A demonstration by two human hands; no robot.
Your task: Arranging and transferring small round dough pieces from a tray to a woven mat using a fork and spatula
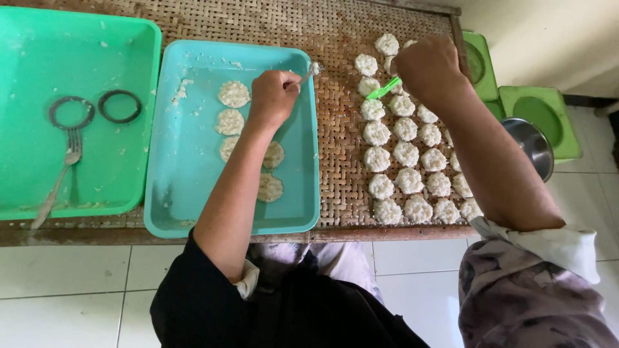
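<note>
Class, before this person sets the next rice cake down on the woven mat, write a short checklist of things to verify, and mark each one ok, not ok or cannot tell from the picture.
1. Left hand grips the spoon: ok.
2. Right hand grips the green tool: ok.
3. Shaped rice cakes remain in the blue tray: ok.
4. Bare space left on the woven mat beside the laid rows: ok.
5. A cake is on the green tool now: cannot tell.
6. Spoon free of stuck rice: not ok.
</note>
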